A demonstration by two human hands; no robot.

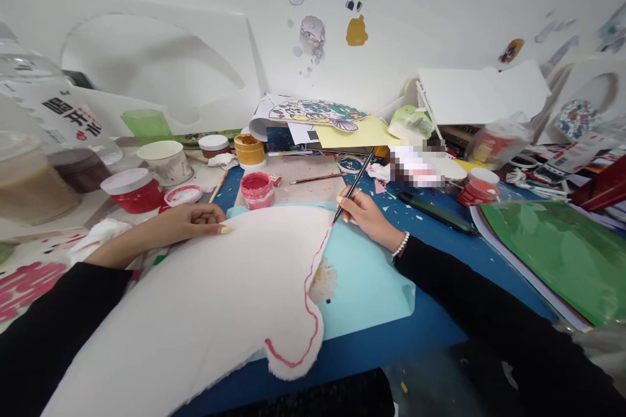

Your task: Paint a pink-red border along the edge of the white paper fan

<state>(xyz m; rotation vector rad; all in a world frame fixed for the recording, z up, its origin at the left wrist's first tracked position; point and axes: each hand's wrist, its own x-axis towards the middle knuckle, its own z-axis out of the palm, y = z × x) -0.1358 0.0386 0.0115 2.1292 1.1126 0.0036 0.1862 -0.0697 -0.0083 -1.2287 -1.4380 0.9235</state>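
A large white cut-out board point(210, 300) with a wavy right edge lies before me. My left hand point(198, 220) rests on its upper left edge, the thumb on top and the other fingers curled at the rim. In my right hand point(366, 212) is a thin black paintbrush point(359, 179), its tip touching the board's upper right corner. A wavy red line point(307, 296) follows the board's right edge down to the rounded lobe. Just beyond the board stands an open jar of red paint point(257, 190). Under it lies a light blue sheet point(372, 280).
Paint jars point(133, 189), a paper cup point(165, 161) and a water bottle point(59, 98) stand at the left. A second brush point(317, 178) lies behind. To the right are a dark green cutter knife point(437, 214) and green sheets in plastic point(562, 254). Paper scraps litter the blue table point(489, 273).
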